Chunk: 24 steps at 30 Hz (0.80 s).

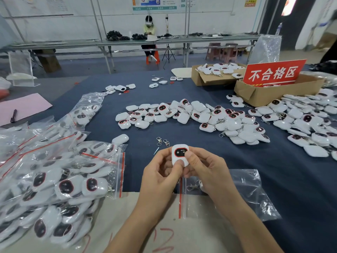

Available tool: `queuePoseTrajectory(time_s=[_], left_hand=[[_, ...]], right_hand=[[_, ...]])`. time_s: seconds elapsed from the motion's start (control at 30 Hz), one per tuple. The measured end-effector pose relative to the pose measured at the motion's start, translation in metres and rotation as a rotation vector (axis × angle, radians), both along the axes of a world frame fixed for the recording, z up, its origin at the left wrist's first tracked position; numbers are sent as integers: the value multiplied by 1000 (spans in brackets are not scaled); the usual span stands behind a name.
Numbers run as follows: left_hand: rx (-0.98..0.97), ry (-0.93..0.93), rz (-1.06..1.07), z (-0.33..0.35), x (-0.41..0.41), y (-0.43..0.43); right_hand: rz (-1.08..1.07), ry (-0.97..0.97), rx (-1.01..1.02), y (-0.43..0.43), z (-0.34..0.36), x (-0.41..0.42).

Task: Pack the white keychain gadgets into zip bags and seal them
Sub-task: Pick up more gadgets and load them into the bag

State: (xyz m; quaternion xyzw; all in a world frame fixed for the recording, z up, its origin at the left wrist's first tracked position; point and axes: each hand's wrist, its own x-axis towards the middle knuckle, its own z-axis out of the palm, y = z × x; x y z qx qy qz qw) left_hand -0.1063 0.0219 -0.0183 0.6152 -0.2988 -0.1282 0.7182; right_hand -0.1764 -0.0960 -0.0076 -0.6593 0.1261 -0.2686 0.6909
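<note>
Pinching one white keychain gadget (180, 155) w/ both hands, lower center of frame, screen side up, lifted off the table. Left hand (160, 177) curled round its lower left, thumb on the bottom edge. Right hand (207, 170) gripping the right side, thumb at the screen edge. Right under the hands, flat on the blue cloth (182, 136): clear zip bag (246, 190) w/ red strip, can't tell if sealed. Loose gadgets (191, 115) heaped across mid frame & far right. Filled bags (60, 179) piled at left. Cardboard boxes (269, 95) + red sign (273, 73) upper right. Two metal clasps (162, 141) lying just above the held gadget.
</note>
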Motion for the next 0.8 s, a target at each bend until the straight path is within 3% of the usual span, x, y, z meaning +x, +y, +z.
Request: queuePoseTrajectory(time_s=[0.63,0.8], left_hand=[[-22,-3,-2,0,-1,-1],[-17,-34,146,-3,-1,-4]], right_hand=[[-4,0,-33,-1,-7,4],[14,-20,-82,-1,-6,3]])
